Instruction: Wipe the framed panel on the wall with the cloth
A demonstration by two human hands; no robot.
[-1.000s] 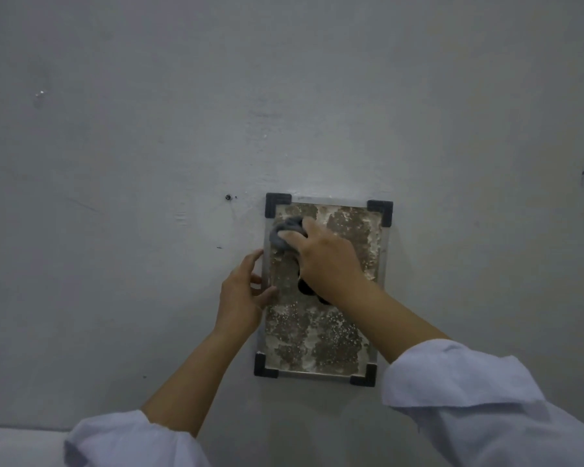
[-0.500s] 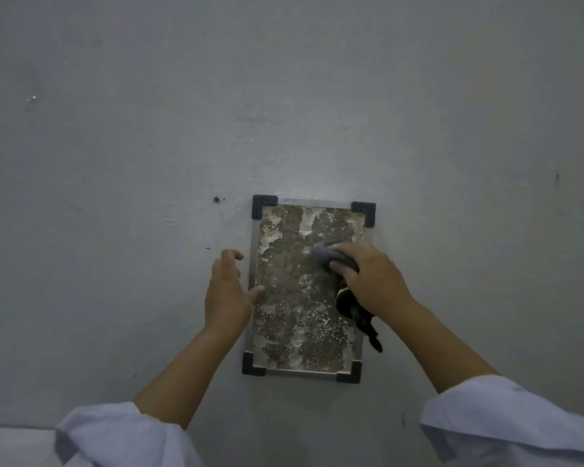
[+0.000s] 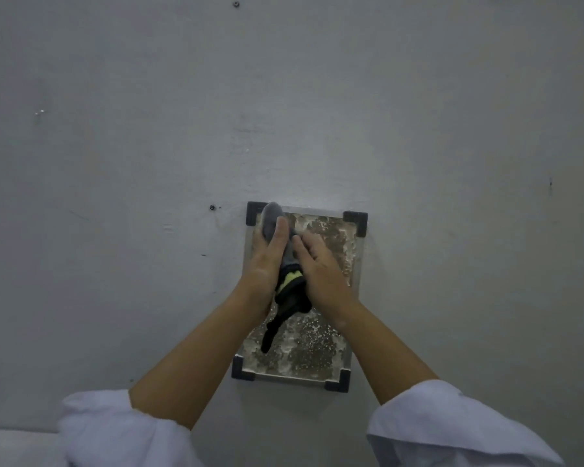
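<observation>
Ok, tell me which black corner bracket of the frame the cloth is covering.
The top-left corner bracket: the cloth's grey tip overlaps it, while the other three show fully.

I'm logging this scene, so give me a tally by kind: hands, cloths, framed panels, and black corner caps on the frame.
Hands: 2, left hand and right hand
Cloths: 1, cloth
Framed panels: 1, framed panel
Black corner caps: 4, for example corner cap
Total: 8
</observation>
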